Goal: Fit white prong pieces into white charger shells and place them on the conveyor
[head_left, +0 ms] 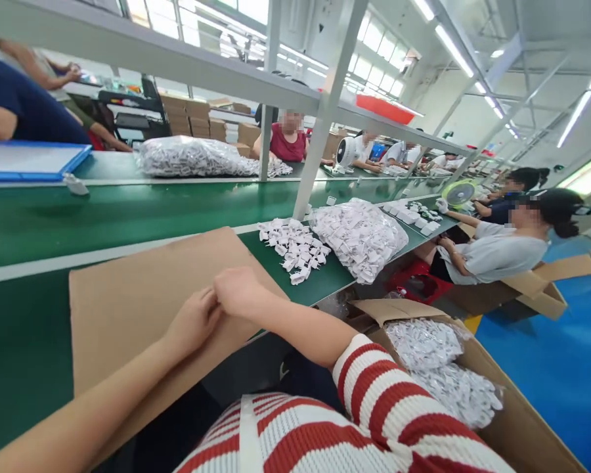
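Note:
My left hand (pixel 193 323) and my right hand (pixel 241 292) meet above a flat brown cardboard sheet (pixel 128 289) on the green bench. Both have curled fingers pressed together at the fingertips. Whatever they hold, if anything, is hidden by the hands themselves. Just beyond my right hand lies a loose pile of small white plastic parts (pixel 295 248). Beside that pile, a clear plastic bag (pixel 362 236) is filled with more of the same kind of part.
An open cardboard box (pixel 517 420) with bagged white parts stands at my right. Across the green conveyor belt (pixel 177 207) lies another full bag (pixel 192 156). A metal post (pixel 320 131) rises from the bench edge. A co-worker (pixel 507 243) sits to the right.

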The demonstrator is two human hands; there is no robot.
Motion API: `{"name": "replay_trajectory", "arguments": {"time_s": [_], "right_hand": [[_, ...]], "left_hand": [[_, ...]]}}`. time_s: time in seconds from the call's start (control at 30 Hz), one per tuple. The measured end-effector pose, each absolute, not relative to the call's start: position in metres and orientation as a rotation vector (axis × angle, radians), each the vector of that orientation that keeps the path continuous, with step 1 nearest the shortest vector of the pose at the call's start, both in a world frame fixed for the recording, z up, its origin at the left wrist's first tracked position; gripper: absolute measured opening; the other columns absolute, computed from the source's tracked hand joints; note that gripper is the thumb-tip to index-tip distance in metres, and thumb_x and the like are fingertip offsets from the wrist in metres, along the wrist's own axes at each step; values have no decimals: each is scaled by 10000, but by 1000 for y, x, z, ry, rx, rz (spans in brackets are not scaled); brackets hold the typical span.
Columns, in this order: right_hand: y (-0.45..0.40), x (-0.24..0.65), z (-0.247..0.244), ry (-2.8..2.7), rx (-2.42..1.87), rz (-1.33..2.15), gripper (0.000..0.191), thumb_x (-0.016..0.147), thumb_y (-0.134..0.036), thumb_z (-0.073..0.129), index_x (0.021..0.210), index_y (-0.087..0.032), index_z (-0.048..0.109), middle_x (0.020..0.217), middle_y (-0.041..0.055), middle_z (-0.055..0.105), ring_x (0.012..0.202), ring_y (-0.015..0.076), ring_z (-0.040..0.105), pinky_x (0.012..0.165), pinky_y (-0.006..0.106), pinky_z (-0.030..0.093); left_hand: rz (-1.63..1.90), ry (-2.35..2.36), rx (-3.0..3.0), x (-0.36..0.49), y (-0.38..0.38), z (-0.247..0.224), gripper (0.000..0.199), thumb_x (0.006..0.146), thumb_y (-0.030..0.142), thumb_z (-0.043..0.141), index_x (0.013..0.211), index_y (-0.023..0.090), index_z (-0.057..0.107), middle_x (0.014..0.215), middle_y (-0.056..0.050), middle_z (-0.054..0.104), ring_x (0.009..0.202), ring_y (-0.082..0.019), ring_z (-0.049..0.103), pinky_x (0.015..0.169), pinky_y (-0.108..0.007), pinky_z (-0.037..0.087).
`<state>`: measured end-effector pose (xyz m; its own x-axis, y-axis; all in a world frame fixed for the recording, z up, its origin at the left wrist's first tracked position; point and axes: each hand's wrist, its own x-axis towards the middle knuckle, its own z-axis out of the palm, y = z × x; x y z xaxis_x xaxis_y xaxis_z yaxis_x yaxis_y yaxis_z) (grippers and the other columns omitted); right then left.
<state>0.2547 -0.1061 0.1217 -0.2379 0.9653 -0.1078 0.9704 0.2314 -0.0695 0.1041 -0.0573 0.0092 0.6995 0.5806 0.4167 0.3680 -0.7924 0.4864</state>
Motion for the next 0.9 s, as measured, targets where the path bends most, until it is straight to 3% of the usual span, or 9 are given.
{"name": "replay_trajectory", "arguments": {"time_s": [0.27,0.4,0.5,0.53,0.6,0.7,0.9], "right_hand": [[-96,257,109,2497,1961,-270,119,819,-132,640,891,-172,727,957,91,759,941,232,738,700,286,566],[-110,275,91,2648,2083,-298,212,814,-255,684,998,-156,721,1057,107,734,975,259,713,729,315,559],[-127,292,54,2877,2413,-335,327,838,-219,653,1163,-199,688,1087,65,713,999,204,677,810,274,526],[-131,297,39,2830,2632,-382,314,851,-233,651,1162,-208,693,1036,54,705,923,188,670,784,270,519],[-135,304,11,2793,2926,-515,335,876,-310,676,1202,-238,693,953,28,677,814,165,637,740,265,506],[-130,311,-13,2805,3185,-770,333,864,-294,695,1190,-226,708,929,24,637,772,143,606,715,248,499],[-115,319,-16,2804,3055,-976,383,818,-397,741,1184,-283,723,978,0,647,788,135,610,745,235,512]], "left_hand": [[732,910,2724,97,-51,1,335,947,426,436,959,172,655,1044,-172,709,1024,-369,657,906,-517,522],[626,943,2442,98,-56,18,414,930,558,480,946,189,665,996,-119,717,936,-317,666,832,-422,538],[460,990,2189,101,-45,33,555,853,706,541,968,184,689,900,-77,725,822,-286,673,724,-350,533],[450,1028,2133,103,-37,38,607,805,747,566,976,180,700,902,-72,733,838,-295,681,728,-344,532],[492,1151,2058,110,-12,48,682,702,790,608,980,178,722,933,-67,751,919,-327,692,760,-344,532],[574,1387,2011,127,42,65,696,619,776,620,991,198,730,950,-58,766,976,-361,695,765,-369,527],[541,1816,2252,150,193,80,567,666,759,434,847,261,634,678,-39,696,757,-367,688,592,-385,526]]}}
